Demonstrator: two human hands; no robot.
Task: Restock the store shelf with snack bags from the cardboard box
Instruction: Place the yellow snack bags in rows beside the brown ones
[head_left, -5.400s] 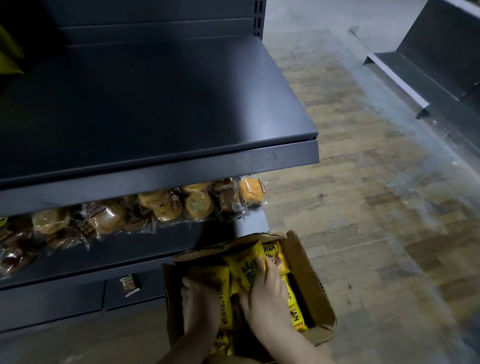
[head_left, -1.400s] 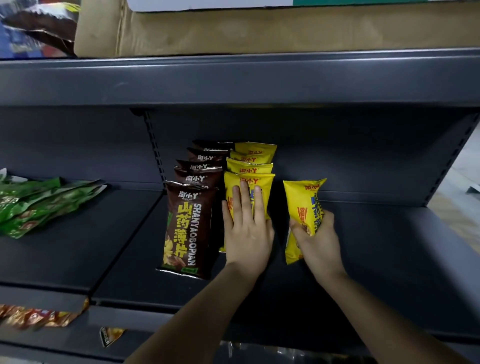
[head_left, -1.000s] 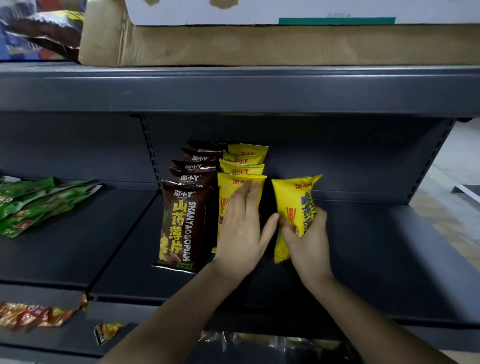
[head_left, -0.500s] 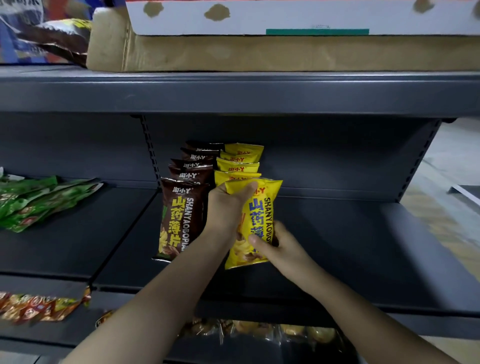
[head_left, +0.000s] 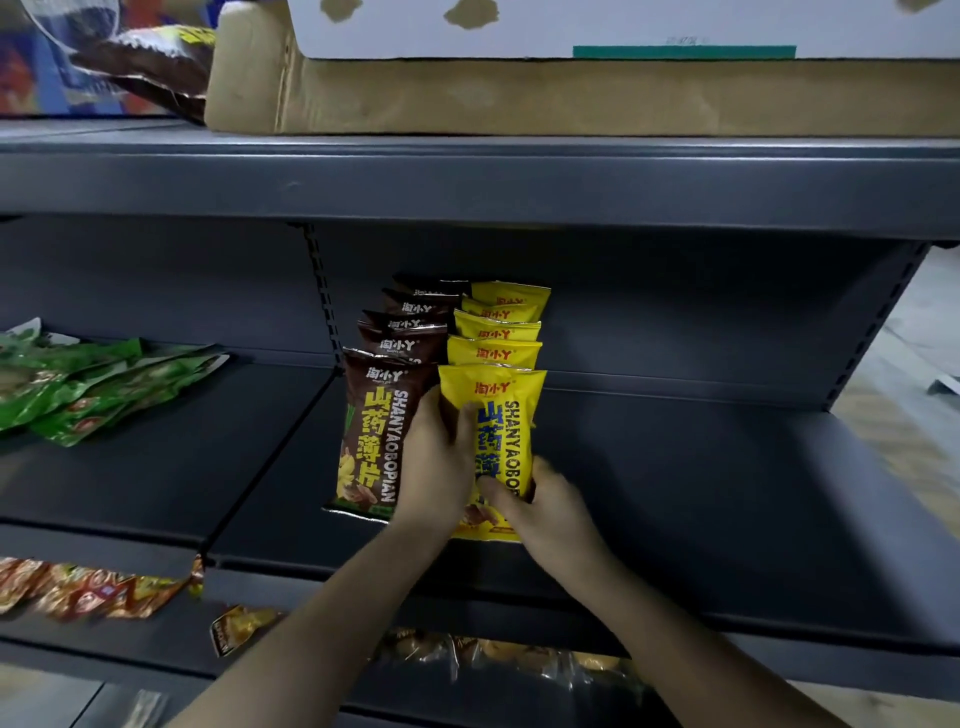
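— What's hard to make out here?

— The yellow bags (head_left: 501, 322) lined up behind the front one show only their top edges, and so do the brown bags (head_left: 410, 322) behind their own front bag. The lower shelf (head_left: 311, 670) is dim; there are clear packets (head_left: 498, 649) under the arms, contents blurred. The cardboard box (head_left: 519, 93) on the top shelf is cut off by the frame edge.

— And the hands?

— Both reach forward onto the middle shelf (head_left: 701, 493). The left hand (head_left: 436, 462) grips the front yellow bag (head_left: 498, 436) at its left edge, thumb across the face. The right hand (head_left: 545, 499) pinches the bag's lower right part.

— Where's that bag sitting?

— Upright at the head of the yellow row, just beside the front brown bag (head_left: 374, 436), bottom edge touching the shelf.

— Anything else?

— Green bags (head_left: 93, 384) lie flat, piled at far left; orange packets (head_left: 78, 592) lie below them.
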